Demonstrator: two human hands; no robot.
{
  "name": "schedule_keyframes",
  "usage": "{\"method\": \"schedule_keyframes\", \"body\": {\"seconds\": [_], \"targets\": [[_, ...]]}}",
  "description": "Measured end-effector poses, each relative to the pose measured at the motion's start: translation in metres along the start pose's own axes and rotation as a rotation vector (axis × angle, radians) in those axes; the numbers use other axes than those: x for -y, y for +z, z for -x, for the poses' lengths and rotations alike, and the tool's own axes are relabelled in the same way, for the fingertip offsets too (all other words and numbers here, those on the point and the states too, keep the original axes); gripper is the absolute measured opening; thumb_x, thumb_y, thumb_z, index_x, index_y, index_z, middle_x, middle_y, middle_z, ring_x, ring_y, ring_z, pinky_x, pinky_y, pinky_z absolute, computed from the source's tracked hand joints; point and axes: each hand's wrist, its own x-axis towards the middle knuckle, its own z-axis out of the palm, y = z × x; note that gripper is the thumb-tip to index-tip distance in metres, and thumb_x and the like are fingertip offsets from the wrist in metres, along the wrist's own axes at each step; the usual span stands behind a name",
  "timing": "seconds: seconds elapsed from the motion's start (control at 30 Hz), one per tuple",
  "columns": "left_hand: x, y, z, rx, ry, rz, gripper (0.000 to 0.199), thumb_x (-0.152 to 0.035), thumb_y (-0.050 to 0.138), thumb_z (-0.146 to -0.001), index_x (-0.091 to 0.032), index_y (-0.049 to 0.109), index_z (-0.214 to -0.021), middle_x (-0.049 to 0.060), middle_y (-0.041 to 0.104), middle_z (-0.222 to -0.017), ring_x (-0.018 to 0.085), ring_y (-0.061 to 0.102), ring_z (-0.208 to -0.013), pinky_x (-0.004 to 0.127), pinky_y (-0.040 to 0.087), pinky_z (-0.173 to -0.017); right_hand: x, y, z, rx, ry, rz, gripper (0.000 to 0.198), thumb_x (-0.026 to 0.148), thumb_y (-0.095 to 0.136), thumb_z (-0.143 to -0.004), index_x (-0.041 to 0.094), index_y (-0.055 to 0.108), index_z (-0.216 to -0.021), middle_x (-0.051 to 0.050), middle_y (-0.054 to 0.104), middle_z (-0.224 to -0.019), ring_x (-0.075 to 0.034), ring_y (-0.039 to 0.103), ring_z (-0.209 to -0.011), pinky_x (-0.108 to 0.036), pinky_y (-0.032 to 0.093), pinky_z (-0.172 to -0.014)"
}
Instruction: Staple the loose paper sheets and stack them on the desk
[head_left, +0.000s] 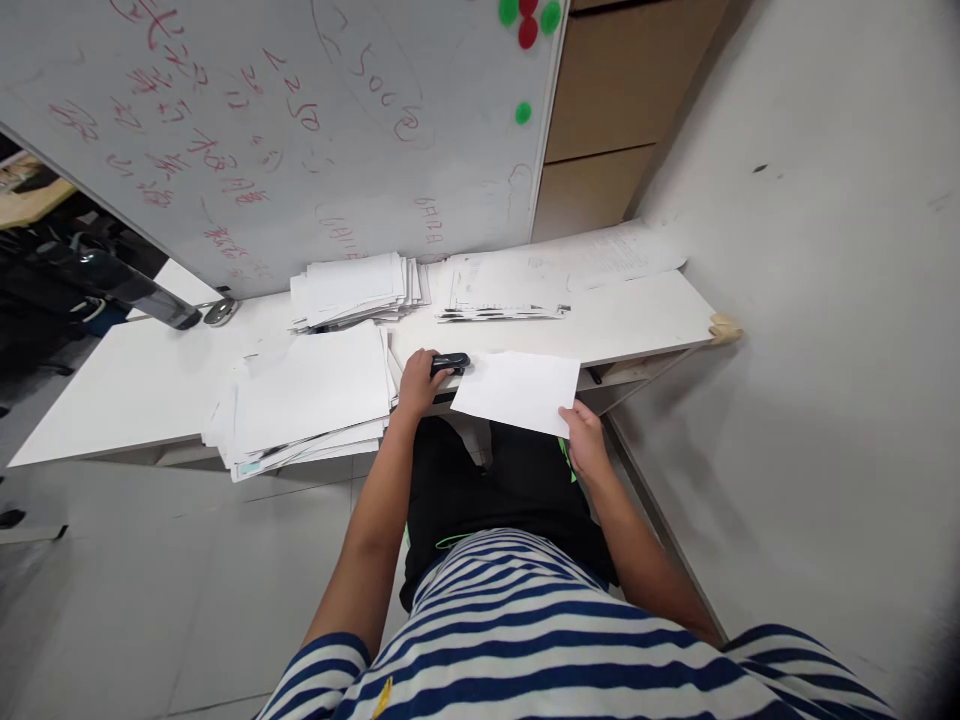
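Observation:
My left hand (421,381) is closed around a black stapler (451,363) at the front edge of the white table. The stapler's front end meets the left corner of a white sheet of paper (519,388); whether its jaws are on the paper I cannot tell. My right hand (583,437) pinches the sheet by its lower right corner, and the sheet juts out past the table edge over my lap. Close by on the left, a loose pile of papers (315,388) reaches almost to my left wrist.
Behind my hands lie another paper stack (349,285) and flat printed sheets (510,285) on the white table (652,310). A dark bottle (124,285) stands at the left end. A whiteboard (360,170) rises at the back, with cardboard boxes (600,110) beside it. A wall (817,300) bounds the right.

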Motion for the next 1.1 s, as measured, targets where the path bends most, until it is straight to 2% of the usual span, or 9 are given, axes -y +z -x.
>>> {"method": "schedule_keyframes", "body": {"seconds": [0.2,0.37,0.43,0.53,0.7,0.8,0.9,1.0,1.1], "targets": [[-0.004,-0.007,0.002,0.034,-0.047,0.084,0.034,-0.037,0.071,-0.083,-0.023,0.062,-0.112,0.012,0.064,-0.113,0.028,0.057,-0.114,0.042,0.042,-0.1,0.003,0.016,-0.012,0.256,0.072,0.1,0.035,0.038,0.07,-0.071,0.019,0.073,-0.099,-0.002,0.077,-0.087,-0.023,0.069,-0.081,-0.034,0.051,-0.074],[-0.014,-0.026,-0.003,0.116,-0.16,0.205,0.071,-0.048,0.079,-0.074,-0.028,0.053,-0.138,0.013,0.064,-0.13,0.03,0.059,-0.12,0.039,0.045,-0.097,0.007,0.015,-0.02,0.279,0.068,0.134,0.034,0.039,0.069,-0.072,0.019,0.073,-0.099,-0.002,0.077,-0.087,-0.022,0.067,-0.079,-0.031,0.048,-0.071],[-0.021,-0.029,-0.012,0.079,-0.176,0.212,0.063,-0.052,0.07,-0.083,-0.027,0.053,-0.138,0.012,0.063,-0.133,0.029,0.058,-0.124,0.04,0.045,-0.099,0.008,0.011,-0.018,0.267,0.063,0.117,0.035,0.039,0.069,-0.072,0.019,0.074,-0.1,-0.002,0.077,-0.089,-0.022,0.068,-0.079,-0.031,0.049,-0.072],[-0.036,-0.023,-0.036,-0.012,-0.123,0.174,0.041,-0.052,0.054,-0.094,-0.023,0.063,-0.122,0.011,0.067,-0.128,0.028,0.058,-0.123,0.041,0.042,-0.103,0.007,0.007,-0.013,0.252,0.049,0.115,0.034,0.038,0.068,-0.073,0.02,0.074,-0.101,-0.002,0.077,-0.09,-0.021,0.068,-0.079,-0.032,0.05,-0.075],[-0.052,0.012,-0.071,-0.026,-0.005,0.062,0.028,-0.044,0.052,-0.095,-0.022,0.067,-0.105,0.012,0.071,-0.114,0.031,0.059,-0.115,0.047,0.039,-0.105,0.0,0.008,-0.006,0.233,0.065,0.097,0.033,0.039,0.069,-0.072,0.02,0.075,-0.099,-0.002,0.077,-0.086,-0.022,0.068,-0.077,-0.033,0.05,-0.073],[-0.05,0.035,-0.076,0.001,-0.042,-0.073,0.022,-0.038,0.061,-0.09,-0.021,0.067,-0.103,0.016,0.069,-0.115,0.036,0.053,-0.122,0.055,0.035,-0.107,-0.008,0.008,-0.002,0.251,0.092,0.084,0.034,0.041,0.073,-0.071,0.02,0.074,-0.098,-0.002,0.076,-0.082,-0.022,0.068,-0.075,-0.033,0.051,-0.071],[-0.045,0.048,-0.073,0.044,-0.003,-0.142,0.017,-0.035,0.061,-0.09,-0.021,0.066,-0.098,0.017,0.067,-0.117,0.038,0.046,-0.13,0.059,0.028,-0.111,-0.017,0.008,0.003,0.237,0.106,0.069,0.034,0.042,0.074,-0.071,0.02,0.073,-0.096,-0.002,0.076,-0.08,-0.021,0.067,-0.074,-0.032,0.051,-0.07],[-0.044,0.05,-0.071,0.056,0.03,-0.16,0.016,-0.033,0.057,-0.093,-0.02,0.066,-0.094,0.018,0.067,-0.116,0.038,0.044,-0.132,0.059,0.026,-0.112,-0.025,0.012,0.008,0.231,0.101,0.062,0.032,0.044,0.073,-0.072,0.02,0.073,-0.094,-0.002,0.074,-0.079,-0.02,0.065,-0.071,-0.031,0.05,-0.066],[-0.046,0.046,-0.07,0.033,0.001,-0.139,0.017,-0.036,0.06,-0.091,-0.02,0.066,-0.095,0.017,0.068,-0.112,0.037,0.047,-0.128,0.055,0.033,-0.108,-0.027,0.017,0.013,0.201,0.115,0.092,0.035,0.049,0.073,-0.072,0.021,0.073,-0.092,0.0,0.07,-0.071,-0.017,0.06,-0.063,-0.028,0.047,-0.056]]}}
